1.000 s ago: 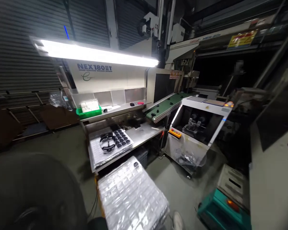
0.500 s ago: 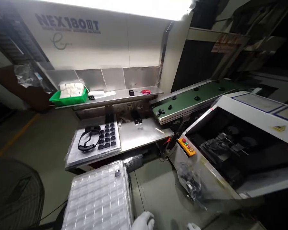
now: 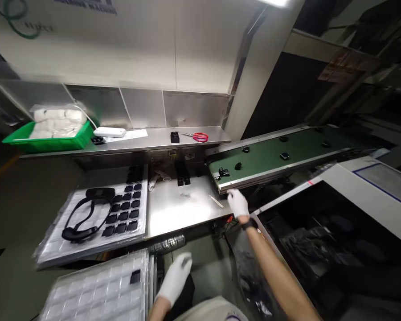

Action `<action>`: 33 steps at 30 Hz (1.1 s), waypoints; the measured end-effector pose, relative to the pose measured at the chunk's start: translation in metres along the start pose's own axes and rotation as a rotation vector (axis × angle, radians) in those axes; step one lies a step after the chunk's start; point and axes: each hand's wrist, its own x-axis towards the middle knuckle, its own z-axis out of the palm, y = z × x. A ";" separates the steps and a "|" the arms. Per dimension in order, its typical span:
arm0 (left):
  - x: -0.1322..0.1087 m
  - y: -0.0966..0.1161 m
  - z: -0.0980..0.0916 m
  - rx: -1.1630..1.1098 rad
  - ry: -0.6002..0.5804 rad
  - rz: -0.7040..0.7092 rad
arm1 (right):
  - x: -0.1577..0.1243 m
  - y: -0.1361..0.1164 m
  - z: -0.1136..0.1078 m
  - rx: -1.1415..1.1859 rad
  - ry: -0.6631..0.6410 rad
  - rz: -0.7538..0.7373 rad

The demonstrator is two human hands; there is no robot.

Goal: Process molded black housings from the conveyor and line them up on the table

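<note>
My right hand (image 3: pixel 238 203), in a white glove, reaches to the near end of the green conveyor belt (image 3: pixel 263 160). It is just below the belt's edge, fingers a little bent, with nothing visible in them. Closest to it on the belt lies a black part with clips (image 3: pixel 223 172); a small black piece (image 3: pixel 238 166) is just beyond. My left hand (image 3: pixel 175 277), gloved too, hangs low over the floor with loosely bent fingers and no object visible. To its left is a clear compartment tray (image 3: pixel 96 285) with one black part (image 3: pixel 135 277) in it.
Another tray (image 3: pixel 58 240) on the metal table (image 3: pixel 170 214) holds rows of black parts and a black head strap (image 3: pixel 83 232). On the shelf are a green bin (image 3: pixel 53 143), a white device (image 3: pixel 109 132) and red-handled scissors (image 3: pixel 199 137). A machine housing (image 3: pixel 334 196) stands at right.
My right hand has come up from the lower edge to the belt's end. My left hand has risen into fuller view. The camera has moved closer to the table and belt.
</note>
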 end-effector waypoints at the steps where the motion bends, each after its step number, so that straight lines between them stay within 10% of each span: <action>1: 0.035 0.036 -0.009 0.061 0.055 0.111 | 0.043 0.002 -0.003 -0.005 0.018 0.003; 7: 0.265 0.227 -0.027 0.308 0.149 0.470 | 0.220 0.007 0.020 -0.085 -0.002 -0.080; 13: 0.402 0.280 0.000 0.536 0.207 0.524 | 0.285 0.038 0.059 -0.188 -0.097 -0.189; 23: 0.462 0.289 0.013 0.822 0.089 0.663 | 0.315 0.095 0.058 0.188 -0.054 -0.123; 33: 0.463 0.262 -0.001 0.422 0.011 0.635 | 0.325 0.097 0.063 0.607 0.120 0.025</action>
